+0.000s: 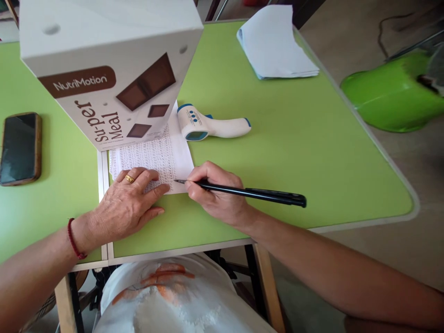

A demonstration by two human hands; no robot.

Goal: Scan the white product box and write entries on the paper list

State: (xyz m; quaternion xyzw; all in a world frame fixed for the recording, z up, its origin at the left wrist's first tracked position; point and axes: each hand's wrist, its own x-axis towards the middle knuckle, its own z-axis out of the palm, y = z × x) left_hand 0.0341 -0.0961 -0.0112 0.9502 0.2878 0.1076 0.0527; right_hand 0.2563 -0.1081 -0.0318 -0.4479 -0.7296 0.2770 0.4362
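Dense rows of handwriting cover much of a white sheet of paper (182,159), which lies on top of other sheets. My left hand (128,203) rests on its lower left part, palm down, fingers loosely bent and apart, holding nothing. A black pen (256,193) is pinched in my right hand (220,192), its tip on or just above the sheet near the lower edge. A white box (114,99) with brown pictures hides the paper's upper part. Touching or close to the paper's right edge lies a white and blue infrared thermometer (215,125).
A phone (20,148) lies at the left on the green table (312,152). Folded white paper (277,44) sits near the far edge. Beyond the table's right edge stands a bright green plastic object (391,92). A seam between two table sections runs under my left hand.
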